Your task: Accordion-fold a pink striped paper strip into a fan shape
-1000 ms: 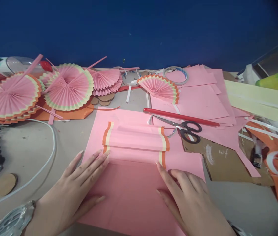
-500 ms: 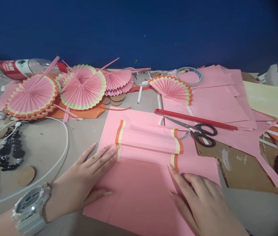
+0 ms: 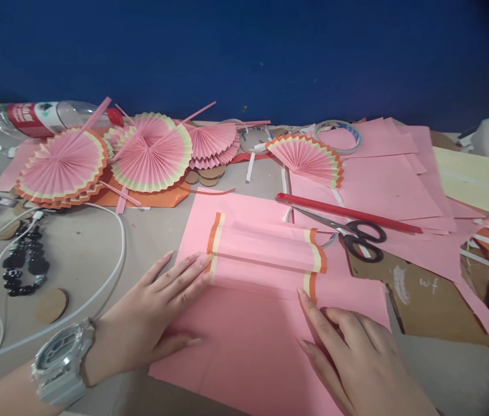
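Note:
A pink paper strip [image 3: 261, 249] with orange and cream bands at both ends lies creased across a larger pink sheet [image 3: 244, 352]. My left hand [image 3: 161, 312], a clear watch on its wrist, lies flat with fingers stretched, the fingertips on the strip's left banded edge. At the strip's lower right corner, the index fingertip of my right hand [image 3: 348, 346] touches down. Its thumb is apart from the index finger, and the other fingers are bent with nothing seen in them.
Pleated paper fans [image 3: 151, 153] and a plastic bottle [image 3: 53, 118] line the back. Scissors [image 3: 357, 231], a red stick [image 3: 348, 212], tape [image 3: 338, 137] and cardboard [image 3: 426, 300] lie right. A white cable [image 3: 120, 254] and black beads [image 3: 25, 260] are at left.
The whole view has shifted slightly, so things sit a little further right. Both hands keep nearly the same place on the paper.

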`<state>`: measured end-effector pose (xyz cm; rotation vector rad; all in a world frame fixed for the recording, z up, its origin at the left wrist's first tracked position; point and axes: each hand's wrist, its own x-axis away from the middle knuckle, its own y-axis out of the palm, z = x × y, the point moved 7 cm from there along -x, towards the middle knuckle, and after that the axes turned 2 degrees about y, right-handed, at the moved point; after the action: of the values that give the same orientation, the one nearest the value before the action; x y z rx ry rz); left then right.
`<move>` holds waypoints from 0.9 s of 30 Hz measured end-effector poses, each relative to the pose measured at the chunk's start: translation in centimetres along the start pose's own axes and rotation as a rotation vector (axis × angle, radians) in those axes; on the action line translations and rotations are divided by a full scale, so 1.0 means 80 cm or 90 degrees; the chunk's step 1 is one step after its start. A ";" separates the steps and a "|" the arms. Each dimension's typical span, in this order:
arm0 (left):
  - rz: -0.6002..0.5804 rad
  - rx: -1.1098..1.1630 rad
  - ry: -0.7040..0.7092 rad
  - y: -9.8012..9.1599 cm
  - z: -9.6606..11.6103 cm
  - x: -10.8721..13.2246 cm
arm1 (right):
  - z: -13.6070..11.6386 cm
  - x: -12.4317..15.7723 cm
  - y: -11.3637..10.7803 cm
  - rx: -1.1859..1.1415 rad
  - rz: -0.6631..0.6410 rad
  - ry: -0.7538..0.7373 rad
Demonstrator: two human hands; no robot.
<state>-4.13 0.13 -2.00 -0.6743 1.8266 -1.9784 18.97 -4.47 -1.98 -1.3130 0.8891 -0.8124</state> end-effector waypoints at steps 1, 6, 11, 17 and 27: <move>0.003 0.005 0.002 0.000 0.000 0.000 | 0.000 0.000 0.001 0.000 -0.002 0.000; 0.028 0.030 -0.009 -0.005 0.002 -0.005 | -0.001 -0.003 0.000 0.010 0.008 -0.008; 0.029 0.040 -0.004 -0.006 0.005 -0.016 | -0.001 -0.005 -0.002 0.000 0.005 -0.019; 0.033 0.045 -0.012 -0.007 0.000 -0.015 | 0.002 -0.002 0.001 -0.014 0.002 -0.019; 0.000 0.035 -0.044 -0.001 -0.002 -0.008 | 0.006 -0.002 0.005 -0.053 0.008 -0.010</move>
<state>-3.72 0.62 -2.03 -0.7162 1.7267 -1.9724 19.31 -4.08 -2.36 -1.3825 0.9259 -0.7606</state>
